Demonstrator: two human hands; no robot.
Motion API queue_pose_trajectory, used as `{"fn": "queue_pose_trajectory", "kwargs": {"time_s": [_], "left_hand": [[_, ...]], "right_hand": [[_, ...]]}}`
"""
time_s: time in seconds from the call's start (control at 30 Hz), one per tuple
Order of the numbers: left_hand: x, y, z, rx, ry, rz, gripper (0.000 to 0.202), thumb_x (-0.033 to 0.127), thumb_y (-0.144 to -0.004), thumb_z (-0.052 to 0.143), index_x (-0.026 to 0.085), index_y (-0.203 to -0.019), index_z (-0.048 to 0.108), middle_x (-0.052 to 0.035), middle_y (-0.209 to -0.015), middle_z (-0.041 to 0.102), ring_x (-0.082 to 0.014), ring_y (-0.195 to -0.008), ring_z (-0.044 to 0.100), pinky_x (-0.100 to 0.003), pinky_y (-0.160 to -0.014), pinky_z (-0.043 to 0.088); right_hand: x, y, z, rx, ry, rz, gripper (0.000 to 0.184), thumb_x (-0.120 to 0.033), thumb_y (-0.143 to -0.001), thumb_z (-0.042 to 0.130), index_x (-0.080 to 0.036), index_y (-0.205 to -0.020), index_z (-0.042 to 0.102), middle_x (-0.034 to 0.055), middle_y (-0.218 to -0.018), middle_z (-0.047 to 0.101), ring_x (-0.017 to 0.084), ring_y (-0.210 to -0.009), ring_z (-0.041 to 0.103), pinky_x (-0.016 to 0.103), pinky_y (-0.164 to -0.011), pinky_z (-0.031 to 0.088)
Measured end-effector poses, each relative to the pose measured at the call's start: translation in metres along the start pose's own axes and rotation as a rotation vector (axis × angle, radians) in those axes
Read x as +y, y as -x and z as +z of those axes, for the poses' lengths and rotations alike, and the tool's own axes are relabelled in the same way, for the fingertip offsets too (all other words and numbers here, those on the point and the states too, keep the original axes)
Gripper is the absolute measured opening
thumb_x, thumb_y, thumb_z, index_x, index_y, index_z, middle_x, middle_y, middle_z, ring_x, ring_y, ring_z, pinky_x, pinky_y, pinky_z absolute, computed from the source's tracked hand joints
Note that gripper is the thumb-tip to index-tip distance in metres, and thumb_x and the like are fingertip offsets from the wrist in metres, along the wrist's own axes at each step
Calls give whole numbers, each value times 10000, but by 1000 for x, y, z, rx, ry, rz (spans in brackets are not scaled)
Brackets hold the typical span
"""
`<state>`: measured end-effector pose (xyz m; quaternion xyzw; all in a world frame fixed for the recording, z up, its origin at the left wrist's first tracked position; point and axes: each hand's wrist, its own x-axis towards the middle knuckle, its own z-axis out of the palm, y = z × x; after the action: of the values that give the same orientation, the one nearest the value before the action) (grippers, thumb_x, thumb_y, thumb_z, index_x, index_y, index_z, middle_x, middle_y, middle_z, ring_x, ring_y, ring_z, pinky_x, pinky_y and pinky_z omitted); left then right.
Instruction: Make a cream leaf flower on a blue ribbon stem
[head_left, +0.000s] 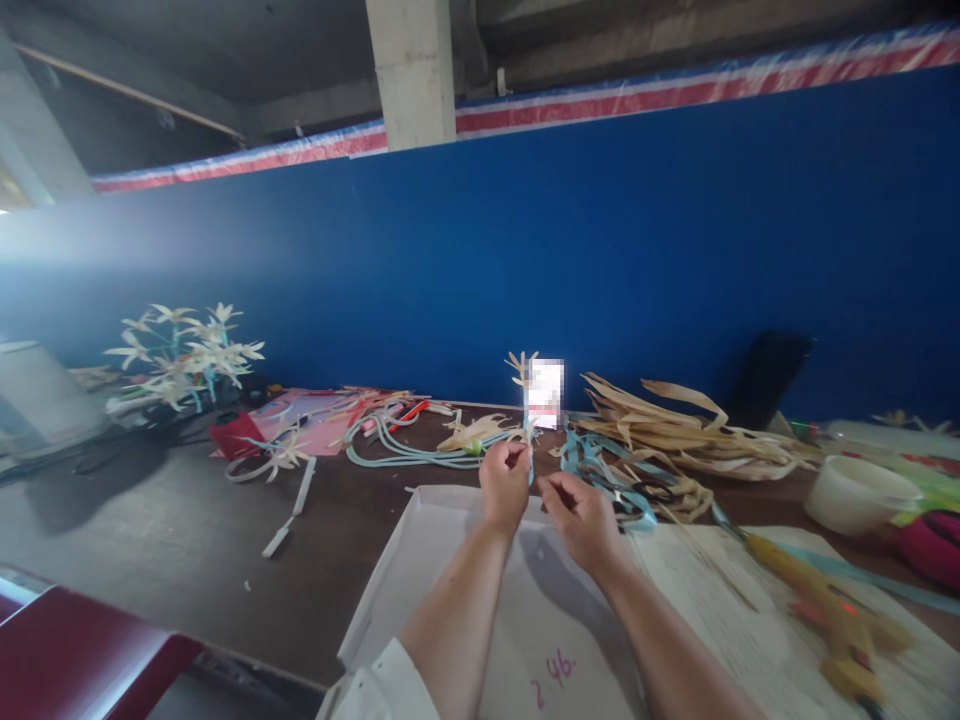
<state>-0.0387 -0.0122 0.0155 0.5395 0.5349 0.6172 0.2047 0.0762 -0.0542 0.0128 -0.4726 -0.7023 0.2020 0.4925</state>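
Pale light comes from the left, washing that end of the wall into hazy glare and laying a sheen on the red seat, while the ceiling sits dim and a soft grey shadow falls inside the tray. The left hand and right hand are evenly lit, though detail at the fingertips smears. Toward the edges, things look stretched, the glue gun is blurred, and the bright card is pixelated.

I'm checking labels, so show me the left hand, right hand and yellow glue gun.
Left hand (504, 487), head view: middle of hand.
Right hand (586, 515), head view: middle of hand.
Yellow glue gun (827, 592), head view: body.
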Motion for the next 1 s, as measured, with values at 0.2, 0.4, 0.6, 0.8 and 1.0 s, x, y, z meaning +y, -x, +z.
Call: {"fn": "queue_pose_trajectory", "kwargs": {"time_s": [0.2,0.4,0.6,0.8,1.0], "left_hand": [[2,1,0,-19,6,0,121,227,-741,561,156,-764,656,-29,-756,649,-132,-712,577,-236,-686,429],[3,2,0,-28,-12,-4,122,235,-745,557,159,-749,653,-28,-759,644,-127,-708,570,-233,-685,424],[6,3,0,-43,1,-13,120,233,-742,558,160,-742,652,-23,-749,641,-126,-700,567,-233,-681,422],[5,3,1,-42,6,0,106,219,-735,559,162,-731,649,-19,-738,638,-126,-693,565,-234,-674,420],[4,3,2,-51,-11,13,106,224,-738,564,162,-736,649,-21,-746,638,-126,-702,564,-239,-683,420]], "right_hand": [[3,-1,0,19,-1,20,259,-368,-843,483,-183,-700,595,-2,-562,559,124,-523,481,213,-515,362],[4,-1,0,19,1,38,270,-386,-847,478,-183,-719,600,-1,-569,568,123,-527,490,213,-521,370],[2,-3,-1,25,11,35,273,-384,-844,479,-181,-715,610,3,-567,581,130,-529,505,217,-521,378],[1,-3,-1,32,15,30,260,-369,-837,483,-184,-718,622,3,-556,587,131,-512,503,218,-504,378],[1,-2,-1,12,-6,41,260,-373,-840,482,-184,-734,626,5,-571,597,132,-525,515,217,-508,382]]}}
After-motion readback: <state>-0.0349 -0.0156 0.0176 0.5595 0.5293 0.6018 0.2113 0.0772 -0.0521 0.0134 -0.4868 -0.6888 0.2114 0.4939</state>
